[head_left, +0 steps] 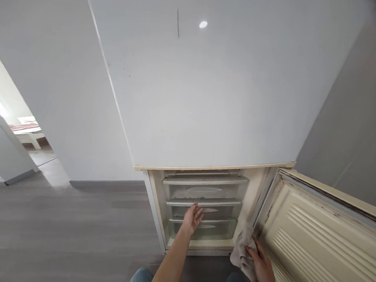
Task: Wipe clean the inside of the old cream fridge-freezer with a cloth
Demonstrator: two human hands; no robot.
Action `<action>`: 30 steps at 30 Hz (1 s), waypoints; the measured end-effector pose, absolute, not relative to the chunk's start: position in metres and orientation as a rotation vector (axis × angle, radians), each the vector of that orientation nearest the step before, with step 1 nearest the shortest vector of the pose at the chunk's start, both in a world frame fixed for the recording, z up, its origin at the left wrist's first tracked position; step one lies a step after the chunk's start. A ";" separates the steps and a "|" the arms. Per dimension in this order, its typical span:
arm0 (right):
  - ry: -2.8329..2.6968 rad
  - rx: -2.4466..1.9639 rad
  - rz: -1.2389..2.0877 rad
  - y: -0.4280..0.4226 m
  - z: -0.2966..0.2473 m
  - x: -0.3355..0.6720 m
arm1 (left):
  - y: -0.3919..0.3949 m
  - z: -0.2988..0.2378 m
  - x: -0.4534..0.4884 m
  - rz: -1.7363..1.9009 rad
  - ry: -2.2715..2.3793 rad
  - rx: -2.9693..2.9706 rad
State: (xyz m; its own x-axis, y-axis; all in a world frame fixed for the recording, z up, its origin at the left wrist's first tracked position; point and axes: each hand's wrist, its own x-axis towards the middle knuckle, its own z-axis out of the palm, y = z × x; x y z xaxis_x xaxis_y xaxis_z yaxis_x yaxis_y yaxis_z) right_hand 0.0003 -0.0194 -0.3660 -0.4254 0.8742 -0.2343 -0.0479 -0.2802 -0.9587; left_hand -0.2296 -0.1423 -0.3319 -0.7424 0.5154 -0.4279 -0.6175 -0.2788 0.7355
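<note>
Low down in front of an open freezer compartment (154, 194), I have the left hand (192, 218) reaching forward, fingers loosely spread and nothing visible in them; from my remote seat I cannot tell whether a fingertip touches the plastic. I see the right hand (261, 260) pinching a pale grey cloth (242, 248) between thumb and fingers at the hinge side, the fabric bunched beside the compartment's right edge. The middle drawer (223, 214) lies straight ahead of the left hand, its long axis running crosswise, left to right; that hand is the nearer, while the cloth sits off to the drawer's right. The top drawer (178, 192) is just above those fingertips, the bottom drawer (220, 231) lower down. Farther right, the ribbed freezer door (323, 236) stands wide open; a smooth white panel (210, 95) rises overhead.
</note>
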 end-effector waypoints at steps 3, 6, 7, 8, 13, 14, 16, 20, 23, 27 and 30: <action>-1.208 -1.185 1.871 -0.028 -0.363 0.020 | -0.137 -0.333 -0.227 2.094 1.320 -0.140; -1.217 -1.199 1.841 -0.029 -0.358 0.036 | -0.133 -0.334 -0.224 2.121 1.403 -0.144; -1.231 -1.199 1.827 -0.028 -0.356 0.041 | -0.132 -0.335 -0.223 2.129 1.436 -0.150; -1.235 -1.203 1.816 -0.028 -0.352 0.046 | -0.132 -0.336 -0.221 2.135 1.472 -0.159; -1.181 -1.222 1.847 -0.026 -0.327 0.064 | -0.137 -0.342 -0.203 2.106 1.634 -0.197; -1.165 -1.215 1.858 -0.026 -0.320 0.067 | -0.140 -0.343 -0.198 2.089 1.652 -0.192; -1.119 -1.188 1.885 -0.024 -0.307 0.069 | -0.147 -0.344 -0.186 2.053 1.679 -0.178; -0.979 -1.137 2.001 -0.022 -0.290 0.065 | -0.162 -0.340 -0.165 2.018 1.704 -0.168; -0.895 -1.168 2.056 -0.023 -0.292 0.060 | -0.176 -0.337 -0.150 1.987 1.712 -0.175; -0.901 -1.190 2.058 -0.026 -0.305 0.058 | -0.190 -0.338 -0.128 1.948 1.752 -0.227; -0.918 -1.198 2.057 -0.028 -0.309 0.058 | -0.197 -0.342 -0.110 1.938 1.751 -0.267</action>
